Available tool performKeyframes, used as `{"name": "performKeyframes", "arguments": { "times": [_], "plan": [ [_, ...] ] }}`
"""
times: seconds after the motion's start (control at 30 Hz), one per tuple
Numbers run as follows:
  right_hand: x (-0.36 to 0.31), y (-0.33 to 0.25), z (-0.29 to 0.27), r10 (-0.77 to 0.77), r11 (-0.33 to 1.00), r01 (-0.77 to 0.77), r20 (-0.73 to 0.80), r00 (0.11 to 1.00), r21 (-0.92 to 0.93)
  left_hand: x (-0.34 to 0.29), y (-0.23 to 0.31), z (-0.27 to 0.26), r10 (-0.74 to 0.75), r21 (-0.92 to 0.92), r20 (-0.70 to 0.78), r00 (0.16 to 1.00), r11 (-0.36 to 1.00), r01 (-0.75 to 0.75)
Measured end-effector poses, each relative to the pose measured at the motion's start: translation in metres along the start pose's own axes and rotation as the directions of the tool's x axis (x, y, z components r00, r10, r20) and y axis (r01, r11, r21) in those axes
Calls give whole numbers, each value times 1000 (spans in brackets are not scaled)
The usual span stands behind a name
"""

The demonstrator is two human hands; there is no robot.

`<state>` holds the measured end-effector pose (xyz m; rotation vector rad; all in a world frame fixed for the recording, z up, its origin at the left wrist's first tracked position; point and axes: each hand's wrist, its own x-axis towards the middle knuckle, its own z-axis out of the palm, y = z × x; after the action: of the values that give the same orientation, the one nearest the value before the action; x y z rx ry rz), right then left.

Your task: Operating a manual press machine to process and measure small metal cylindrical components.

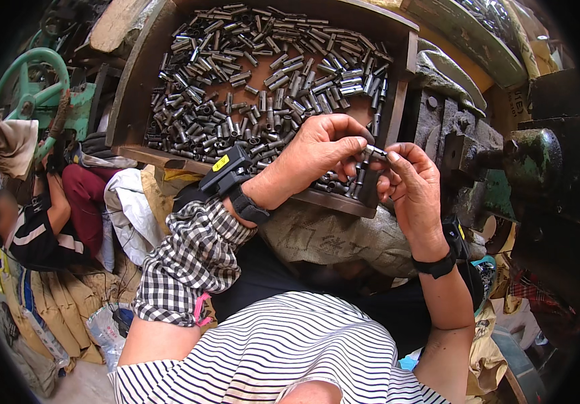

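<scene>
Brown wood forms the broad tray point(135, 77) in front of the person, and short metal tubes point(270, 121) lie heaped across its floor; over its near right corner, both hands are occupied: left hand point(327, 149) and right hand point(412, 180) pinch opposite ends of one small shiny metal piece point(375, 151) between thumbs and fingers

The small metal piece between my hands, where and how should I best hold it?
Likely best pinched near its two ends: left hand from the left, right hand from the right. The small metal piece is short, slim and lies crosswise between them, so each end faces one hand.
</scene>
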<state>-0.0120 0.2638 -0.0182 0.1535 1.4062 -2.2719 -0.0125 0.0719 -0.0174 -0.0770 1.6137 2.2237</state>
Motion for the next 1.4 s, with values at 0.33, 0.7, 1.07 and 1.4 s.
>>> {"name": "performKeyframes", "arguments": {
  "times": [0.33, 0.7, 1.07, 1.4],
  "plan": [
    [-2, -2, 1, 77, 990, -80, 28, 997, 112, -4, -2, 6, 67, 80, -35, 997, 995, -64],
    [-2, -3, 2, 50, 995, -50, -3, 999, 88, -8, -4, 7, 70, 14, -26, 997, 997, -69],
    [-2, -4, 3, -33, 999, 32, -59, 998, -9, -9, 1, 8, 125, 27, -44, 991, 992, -124],
    [1, -5, -2, 88, 990, -86, -16, 996, 110, -9, 0, 8, 126, 66, -43, 991, 990, -123]
  ]
}}
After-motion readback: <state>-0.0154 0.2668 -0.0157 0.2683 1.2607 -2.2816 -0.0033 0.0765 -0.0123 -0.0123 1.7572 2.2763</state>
